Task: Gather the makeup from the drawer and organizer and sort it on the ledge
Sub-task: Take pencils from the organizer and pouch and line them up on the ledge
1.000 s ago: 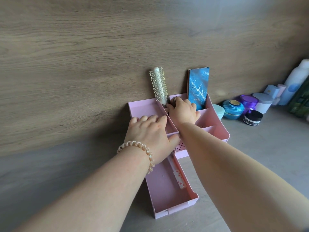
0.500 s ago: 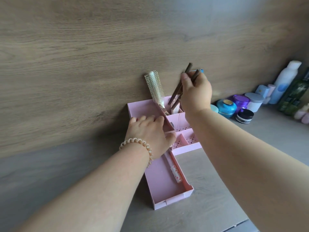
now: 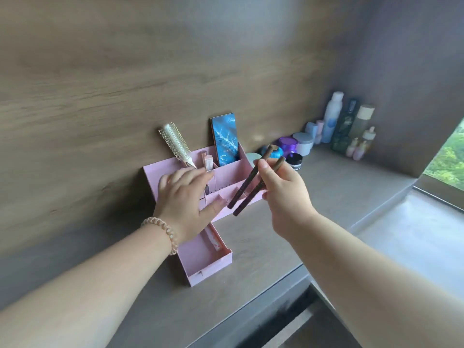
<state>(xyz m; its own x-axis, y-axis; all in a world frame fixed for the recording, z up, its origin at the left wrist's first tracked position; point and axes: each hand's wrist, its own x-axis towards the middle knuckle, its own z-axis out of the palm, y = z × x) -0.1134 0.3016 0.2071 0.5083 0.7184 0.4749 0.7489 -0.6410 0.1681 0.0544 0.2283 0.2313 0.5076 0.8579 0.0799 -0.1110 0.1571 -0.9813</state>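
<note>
- Right hand (image 3: 283, 197) pinches two brown pencils (image 3: 248, 179), lower ends slanting toward 7 o'clock.
- Left hand (image 3: 184, 199), at its 9 o'clock, rests straight-fingered on the pink organizer (image 3: 152, 177).

Before you, the organizer (image 3: 153, 177) and its drawer (image 3: 200, 259) look like matt pink plastic. The pencils (image 3: 248, 183) have a dull brown finish. The blue palette (image 3: 224, 141) is glossy, and your ledge (image 3: 263, 247) is smooth matt grey under a wood-grain wall (image 3: 150, 71).
</note>
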